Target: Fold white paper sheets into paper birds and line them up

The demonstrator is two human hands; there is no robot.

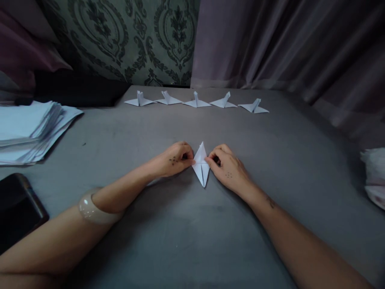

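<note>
A white sheet folded into a narrow diamond, an origami piece (201, 170), lies on the grey surface in front of me. One point of it faces away and the other faces me, with a slit down the near half. My left hand (178, 159) pinches its left corner between thumb and curled fingers. At the right corner, my right hand (226, 163) grips the paper in the same way. Both hands are closed, and their fingertips partly cover the side corners.
Several folded white paper birds (196, 101) stand in a row near the far edge. A stack of white paper (27, 128) lies at the left, with a dark phone-like object (19, 208) nearer me. A whitish crumpled bundle (374, 174) sits at the right edge. Curtains (228, 48) hang behind.
</note>
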